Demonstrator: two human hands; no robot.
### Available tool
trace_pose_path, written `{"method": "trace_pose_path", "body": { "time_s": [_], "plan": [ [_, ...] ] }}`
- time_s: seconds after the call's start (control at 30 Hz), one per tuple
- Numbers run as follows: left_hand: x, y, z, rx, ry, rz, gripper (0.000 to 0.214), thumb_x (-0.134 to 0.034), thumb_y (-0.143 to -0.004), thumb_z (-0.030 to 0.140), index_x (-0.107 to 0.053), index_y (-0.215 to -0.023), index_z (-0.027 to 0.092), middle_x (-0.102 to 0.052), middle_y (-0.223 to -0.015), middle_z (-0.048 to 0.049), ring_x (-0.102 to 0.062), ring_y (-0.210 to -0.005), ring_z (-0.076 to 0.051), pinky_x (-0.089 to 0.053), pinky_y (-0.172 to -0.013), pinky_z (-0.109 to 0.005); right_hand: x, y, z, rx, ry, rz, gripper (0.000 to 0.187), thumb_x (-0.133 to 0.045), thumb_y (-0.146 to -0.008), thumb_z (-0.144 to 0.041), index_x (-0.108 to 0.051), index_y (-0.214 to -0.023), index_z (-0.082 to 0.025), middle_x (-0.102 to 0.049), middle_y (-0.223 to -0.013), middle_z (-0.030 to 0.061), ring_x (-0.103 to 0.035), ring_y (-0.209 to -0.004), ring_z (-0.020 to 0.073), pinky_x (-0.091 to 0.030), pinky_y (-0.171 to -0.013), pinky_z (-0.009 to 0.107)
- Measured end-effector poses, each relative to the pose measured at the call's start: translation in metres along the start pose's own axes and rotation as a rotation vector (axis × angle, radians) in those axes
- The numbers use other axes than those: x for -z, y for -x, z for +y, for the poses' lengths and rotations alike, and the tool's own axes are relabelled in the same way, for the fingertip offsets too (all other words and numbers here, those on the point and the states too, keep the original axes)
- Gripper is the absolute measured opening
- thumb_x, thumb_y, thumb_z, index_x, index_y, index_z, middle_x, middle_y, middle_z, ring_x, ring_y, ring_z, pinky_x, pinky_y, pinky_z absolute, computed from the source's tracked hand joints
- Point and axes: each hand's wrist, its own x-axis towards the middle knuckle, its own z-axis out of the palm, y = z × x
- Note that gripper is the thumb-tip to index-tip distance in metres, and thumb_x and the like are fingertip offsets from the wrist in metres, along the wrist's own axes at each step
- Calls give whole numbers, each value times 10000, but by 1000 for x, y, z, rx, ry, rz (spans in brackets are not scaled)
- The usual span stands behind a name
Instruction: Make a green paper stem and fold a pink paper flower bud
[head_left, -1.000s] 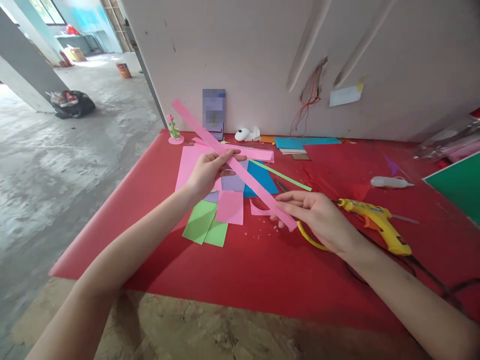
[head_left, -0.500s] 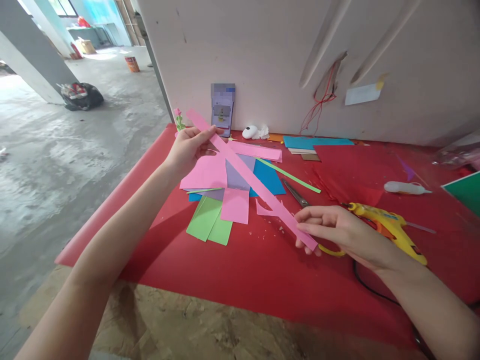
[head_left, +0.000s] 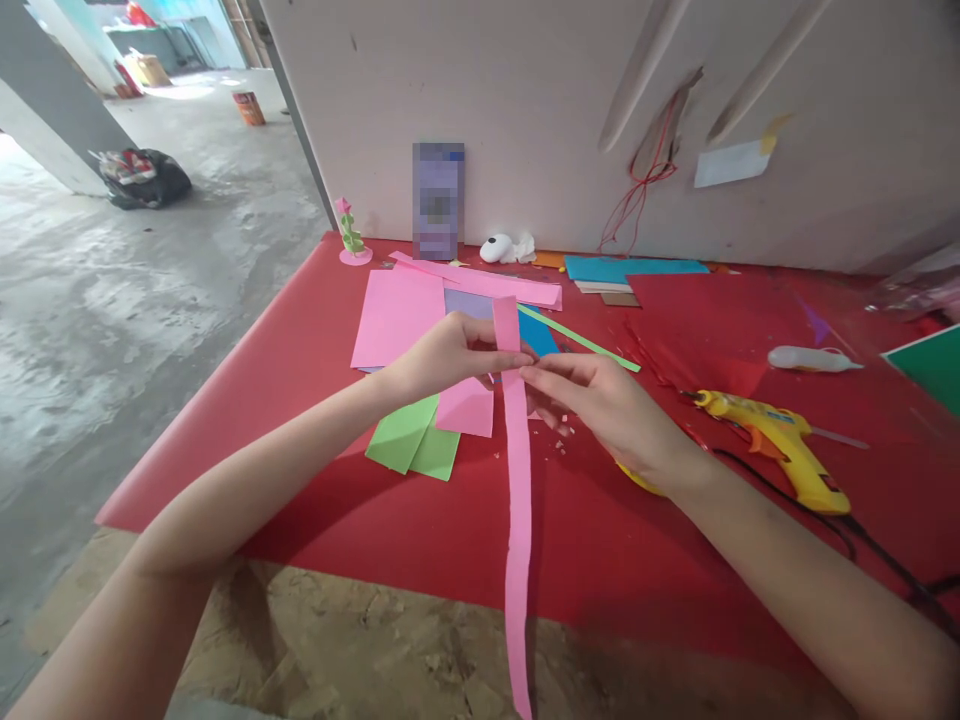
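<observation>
A long pink paper strip (head_left: 519, 500) hangs upright between my hands, its lower end reaching past the table's front edge. My left hand (head_left: 472, 345) pinches it near the top, thumb lying across its face. Close beside, my right hand (head_left: 581, 395) is closed on the strip's right edge, fingertips almost meeting the left thumb. Behind them lie a large pink sheet (head_left: 397, 320), more pink strips (head_left: 517, 287), a small pink piece (head_left: 465, 408), green papers (head_left: 416, 440) and a thin green strip (head_left: 589, 340). The right hand hides most of the scissors; a yellow handle (head_left: 637, 480) shows.
A yellow glue gun (head_left: 780, 440) with its cord lies at right, near a white bottle (head_left: 814, 358). A phone (head_left: 439, 200) leans on the back wall beside a small paper flower (head_left: 349, 230). The red table covering (head_left: 300, 480) ends at the left and front.
My hands have come together at the strip's upper part. The strip has swung from a diagonal stretch between them to hanging downward. The view has shifted slightly.
</observation>
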Motion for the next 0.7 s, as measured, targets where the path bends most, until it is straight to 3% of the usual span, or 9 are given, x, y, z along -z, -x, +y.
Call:
{"method": "trace_pose_path", "body": {
  "time_s": [0.1,0.27,0.4,0.53,0.6,0.63,0.7],
  "plan": [
    [-3,-1,0,-28,-18,31,261,-725,-714,306,-729,-910,134,-685,-751,-14,-559,-591,-72,-499,-590,-229,-1,-2,2,11,2,4,324,-640,-767,-465,-646,-834,-148,-494,-531,-24,-408,-427,43,-313,-391,188],
    [-3,1,-1,-76,-25,114,245,-669,-758,357,-682,-679,124,-586,-615,15,-541,-601,-69,-472,-586,-204,-3,-1,3,8,15,-31,341,-667,-726,-473,-603,-708,-139,-494,-459,-20,-421,-379,65,-301,-367,206],
    [3,0,-4,-91,-2,183,305,-665,-759,391,-633,-613,125,-522,-542,26,-484,-520,-47,-452,-538,-194,-3,1,-2,20,37,-41,291,-650,-744,-410,-588,-674,-135,-499,-460,-19,-431,-389,62,-325,-388,204],
    [4,-5,4,-196,60,320,137,-634,-791,294,-664,-788,161,-581,-704,6,-516,-600,-58,-454,-527,-184,-1,2,-5,24,52,-48,271,-634,-750,-377,-577,-645,-134,-478,-452,-21,-418,-393,58,-317,-398,206],
    [-1,2,13,-341,22,459,76,-624,-791,223,-641,-860,197,-557,-760,12,-515,-654,-66,-437,-519,-179,0,1,-4,19,53,-50,267,-635,-742,-378,-577,-651,-135,-470,-448,-23,-405,-392,58,-297,-396,208],
    [-6,10,17,-411,-48,492,34,-635,-789,234,-621,-795,204,-518,-694,22,-476,-617,-62,-406,-503,-181,0,1,-3,15,53,-53,258,-631,-742,-375,-581,-661,-135,-470,-451,-23,-398,-393,56,-290,-398,209],
    [-17,37,13,-435,-189,421,251,-650,-779,369,-571,-606,205,-502,-561,19,-440,-515,-72,-389,-469,-222,1,0,-1,5,53,-64,241,-621,-746,-366,-591,-682,-136,-473,-460,-20,-383,-400,55,-287,-409,214]
  ]
}}
